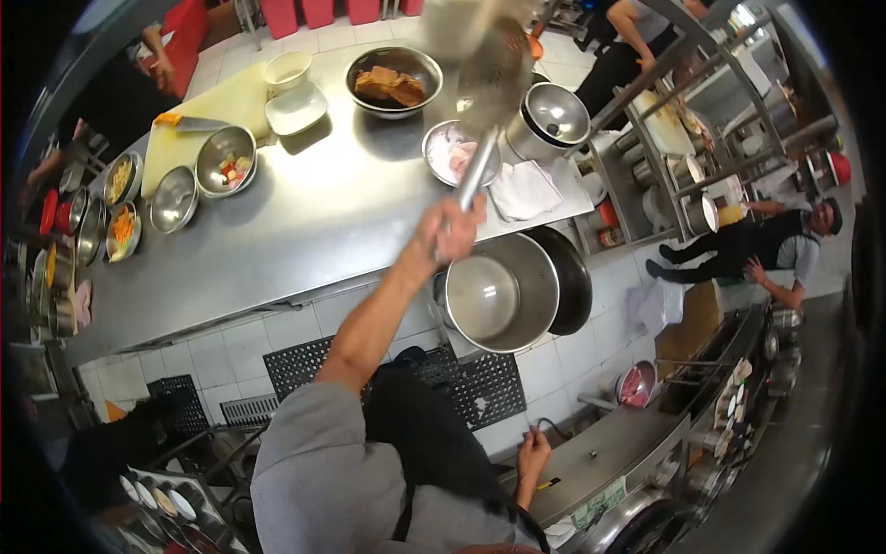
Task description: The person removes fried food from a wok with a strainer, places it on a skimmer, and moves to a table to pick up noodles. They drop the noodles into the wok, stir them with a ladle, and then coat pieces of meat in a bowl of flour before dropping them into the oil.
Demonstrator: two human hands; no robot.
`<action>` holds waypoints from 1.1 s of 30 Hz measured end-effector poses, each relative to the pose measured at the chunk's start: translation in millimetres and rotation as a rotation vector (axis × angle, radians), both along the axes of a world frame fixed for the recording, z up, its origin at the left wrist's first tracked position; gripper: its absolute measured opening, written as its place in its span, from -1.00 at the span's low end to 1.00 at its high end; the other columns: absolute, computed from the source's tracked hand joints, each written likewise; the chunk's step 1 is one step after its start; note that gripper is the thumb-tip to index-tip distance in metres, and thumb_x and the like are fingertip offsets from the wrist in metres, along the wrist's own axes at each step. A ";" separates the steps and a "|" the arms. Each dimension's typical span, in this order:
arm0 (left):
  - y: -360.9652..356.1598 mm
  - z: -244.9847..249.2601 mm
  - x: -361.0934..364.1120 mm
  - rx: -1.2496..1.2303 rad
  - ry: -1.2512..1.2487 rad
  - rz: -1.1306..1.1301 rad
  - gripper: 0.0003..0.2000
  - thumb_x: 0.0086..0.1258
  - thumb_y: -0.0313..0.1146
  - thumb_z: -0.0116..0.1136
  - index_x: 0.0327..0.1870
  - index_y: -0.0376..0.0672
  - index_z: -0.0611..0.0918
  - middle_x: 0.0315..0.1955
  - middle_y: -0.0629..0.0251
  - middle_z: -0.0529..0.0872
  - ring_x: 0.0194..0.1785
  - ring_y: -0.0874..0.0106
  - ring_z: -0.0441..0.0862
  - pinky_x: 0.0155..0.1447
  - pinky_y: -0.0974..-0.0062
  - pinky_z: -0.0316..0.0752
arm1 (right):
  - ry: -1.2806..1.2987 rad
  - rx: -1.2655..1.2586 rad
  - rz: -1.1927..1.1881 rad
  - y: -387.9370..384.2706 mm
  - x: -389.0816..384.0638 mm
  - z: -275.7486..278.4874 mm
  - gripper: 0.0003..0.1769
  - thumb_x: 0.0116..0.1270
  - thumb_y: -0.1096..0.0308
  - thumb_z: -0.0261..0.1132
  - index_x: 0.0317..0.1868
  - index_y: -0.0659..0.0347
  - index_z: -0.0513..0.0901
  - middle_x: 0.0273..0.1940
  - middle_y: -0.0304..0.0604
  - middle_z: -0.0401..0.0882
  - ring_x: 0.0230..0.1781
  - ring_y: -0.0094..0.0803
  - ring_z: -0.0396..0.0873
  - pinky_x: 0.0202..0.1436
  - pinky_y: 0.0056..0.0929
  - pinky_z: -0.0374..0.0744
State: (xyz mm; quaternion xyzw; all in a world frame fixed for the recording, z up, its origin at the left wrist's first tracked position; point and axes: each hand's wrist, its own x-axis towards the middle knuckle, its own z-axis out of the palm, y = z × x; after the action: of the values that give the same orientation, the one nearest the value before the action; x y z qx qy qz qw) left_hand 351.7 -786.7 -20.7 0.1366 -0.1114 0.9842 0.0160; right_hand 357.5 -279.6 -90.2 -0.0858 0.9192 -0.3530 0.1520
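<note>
My left hand (449,229) is closed around the metal handle of a large perforated skimmer (503,69), whose head is smeared by motion above the far edge of the steel counter. Under the handle sits a metal bowl (438,143) holding pale pieces in something white. To its right lies a folded white cloth (526,191), and a big steel pot (501,291) stands below the counter edge. My right hand (532,455) hangs low at my side by a steel surface. Its fingers are curled, and what they hold, if anything, is too small to name.
On the counter (305,217) stand a bowl of browned pieces (392,85), several small bowls, and a knife (194,123) on a yellow cutting board (217,97). A saucepan with red meat (637,383) is at lower right. Another person (784,245) stands at right; black mats (480,383) cover the floor.
</note>
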 end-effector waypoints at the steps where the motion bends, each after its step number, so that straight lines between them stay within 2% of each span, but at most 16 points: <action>1: 24.6 -12.8 8.7 -0.201 -0.329 0.012 -0.59 0.04 -0.42 0.01 0.01 0.04 0.43 -0.60 0.42 0.41 -0.80 0.57 0.22 -0.81 0.59 0.17 | 0.021 -0.009 -0.005 1.3 3.7 -7.9 -0.75 0.32 0.48 0.15 -0.07 0.42 0.62 -0.39 -0.01 0.67 -0.43 -0.41 0.61 -0.31 -0.45 0.56; 2: 53.4 -3.5 26.3 -0.480 -0.479 0.008 -0.57 -0.03 -0.45 0.06 -0.03 -0.04 0.42 -0.60 0.38 0.41 -0.80 0.56 0.26 -0.82 0.57 0.19 | 0.042 -0.013 -0.018 4.7 10.4 -12.5 -0.76 0.31 0.47 0.16 -0.08 0.41 0.63 -0.40 0.01 0.67 -0.44 -0.40 0.62 -0.31 -0.45 0.56; 3: 80.6 -35.2 32.2 -0.682 -0.425 -0.004 -0.59 -0.07 -0.50 0.08 -0.09 -0.13 0.40 -0.61 0.35 0.38 -0.78 0.54 0.30 -0.81 0.55 0.22 | 0.038 -0.010 -0.051 6.6 17.9 -12.9 -0.76 0.31 0.47 0.16 -0.08 0.41 0.63 -0.40 0.01 0.67 -0.44 -0.40 0.62 -0.31 -0.45 0.56; 5: 127.5 8.2 56.8 -0.809 -0.497 -0.219 -0.63 -0.02 -0.54 0.09 -0.12 -0.19 0.35 -0.60 0.31 0.37 -0.77 0.53 0.34 -0.81 0.53 0.25 | -0.052 0.114 -0.067 1.9 29.4 -10.8 -0.77 0.26 0.46 0.20 -0.12 0.39 0.65 -0.40 0.06 0.66 -0.45 -0.37 0.64 -0.29 -0.43 0.57; 6: 152.0 -7.3 61.6 -0.671 -0.448 -0.337 -0.64 0.06 -0.56 0.09 -0.09 -0.19 0.32 -0.59 0.32 0.36 -0.77 0.53 0.33 -0.79 0.51 0.28 | -0.059 0.113 -0.105 -0.5 33.5 -10.7 -0.77 0.26 0.46 0.20 -0.12 0.39 0.65 -0.40 0.06 0.66 -0.45 -0.37 0.64 -0.29 -0.43 0.57; 8: 188.8 -19.6 68.7 -0.753 -0.407 -0.547 -0.69 0.17 -0.56 0.07 -0.08 -0.18 0.31 -0.58 0.35 0.34 -0.75 0.54 0.33 -0.75 0.52 0.32 | -0.140 0.102 -0.117 -2.3 50.8 -12.3 -0.74 0.25 0.43 0.18 -0.08 0.31 0.66 -0.42 0.00 0.67 -0.49 -0.35 0.62 -0.33 -0.39 0.57; 9: 204.0 -23.2 67.3 -0.782 -0.435 -0.611 -0.70 0.18 -0.55 0.07 -0.08 -0.17 0.31 -0.59 0.35 0.35 -0.75 0.54 0.32 -0.75 0.53 0.31 | 0.048 0.149 -0.001 12.9 57.1 -37.9 -0.74 0.23 0.41 0.19 -0.11 0.30 0.67 -0.40 0.10 0.65 -0.46 -0.22 0.65 -0.30 -0.33 0.58; 11: 228.2 -30.1 63.4 -0.867 -0.429 -0.762 -0.73 0.20 -0.52 0.08 -0.11 -0.17 0.33 -0.61 0.35 0.36 -0.74 0.55 0.31 -0.74 0.53 0.31 | 0.042 0.129 -0.021 7.9 67.5 -30.5 -0.76 0.23 0.39 0.20 -0.15 0.30 0.67 -0.28 0.18 0.63 -0.24 0.02 0.63 -0.14 -0.22 0.57; 12: 237.5 -34.3 60.5 -0.913 -0.413 -0.825 -0.75 0.22 -0.50 0.08 -0.13 -0.17 0.34 -0.62 0.35 0.36 -0.74 0.55 0.32 -0.73 0.53 0.32 | -0.066 0.126 -0.085 5.8 70.2 -20.1 -0.77 0.24 0.40 0.19 -0.16 0.30 0.67 -0.24 0.17 0.63 -0.16 0.05 0.61 -0.07 -0.20 0.55; 16: 258.8 -45.8 44.9 -1.101 -0.336 -1.024 -0.75 0.21 -0.50 0.07 -0.13 -0.17 0.34 -0.61 0.33 0.37 -0.74 0.52 0.33 -0.73 0.52 0.32 | -0.026 0.073 -0.298 17.3 86.6 -24.3 -0.76 0.24 0.40 0.18 -0.13 0.31 0.65 -0.19 0.14 0.63 -0.09 0.04 0.58 0.03 -0.17 0.52; 22: 321.4 -30.0 -17.7 -1.224 -0.270 -1.157 -0.76 0.18 -0.53 0.04 -0.14 -0.20 0.33 -0.61 0.32 0.35 -0.74 0.51 0.32 -0.75 0.53 0.32 | 0.044 0.015 -0.473 57.1 87.0 -26.8 -0.76 0.24 0.41 0.18 -0.13 0.30 0.65 -0.16 0.11 0.63 -0.08 0.01 0.58 0.04 -0.18 0.52; 24: 361.7 -18.4 -49.9 -1.172 -0.215 -1.138 -0.76 0.18 -0.53 0.01 -0.13 -0.20 0.34 -0.61 0.33 0.35 -0.74 0.52 0.32 -0.77 0.55 0.29 | 0.041 -0.074 -0.502 72.1 78.8 -19.9 -0.76 0.24 0.41 0.17 -0.14 0.30 0.65 -0.14 0.09 0.62 -0.05 -0.02 0.57 0.05 -0.19 0.51; 28: 483.0 -3.4 -125.2 -1.365 -0.033 -1.141 -0.72 0.22 -0.49 -0.01 -0.04 -0.21 0.38 -0.63 0.35 0.37 -0.76 0.55 0.29 -0.76 0.59 0.25 | 0.104 -0.122 -0.565 121.7 60.9 -21.2 -0.77 0.24 0.41 0.17 -0.15 0.30 0.66 -0.16 0.07 0.63 -0.08 -0.02 0.57 0.04 -0.18 0.51; 31: 583.6 -1.1 -189.2 -1.326 -0.059 -1.186 -0.66 0.25 -0.45 0.03 0.07 -0.15 0.39 -0.60 0.38 0.43 -0.73 0.60 0.29 -0.74 0.67 0.25 | 0.236 -0.171 -0.624 156.5 49.9 -29.4 -0.77 0.26 0.41 0.14 -0.15 0.30 0.65 -0.20 0.06 0.63 -0.14 0.00 0.58 0.01 -0.17 0.52; 32: 616.4 -10.7 -214.8 -1.339 -0.111 -1.255 -0.76 0.28 -0.41 0.02 -0.03 -0.10 0.40 -0.59 0.39 0.46 -0.70 0.64 0.31 -0.72 0.71 0.26 | 0.243 -0.168 -0.706 164.1 49.8 -20.3 -0.77 0.27 0.41 0.12 -0.15 0.30 0.65 -0.21 0.07 0.62 -0.15 0.02 0.58 -0.01 -0.17 0.52; 33: 646.5 -18.4 -235.9 -1.237 -0.098 -1.283 -0.86 0.31 -0.41 0.01 -0.17 -0.11 0.38 -0.58 0.39 0.46 -0.68 0.64 0.32 -0.70 0.72 0.27 | 0.251 -0.160 -0.784 174.3 48.3 -13.1 -0.76 0.28 0.41 0.11 -0.15 0.30 0.65 -0.21 0.08 0.62 -0.16 0.03 0.58 -0.02 -0.17 0.53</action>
State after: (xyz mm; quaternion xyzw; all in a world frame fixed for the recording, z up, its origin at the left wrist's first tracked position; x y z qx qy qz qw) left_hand 115.8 -140.1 -39.1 -0.0276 0.3841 0.6745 0.6299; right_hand 405.8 -105.3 -103.3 0.2166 0.8633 -0.4414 -0.1140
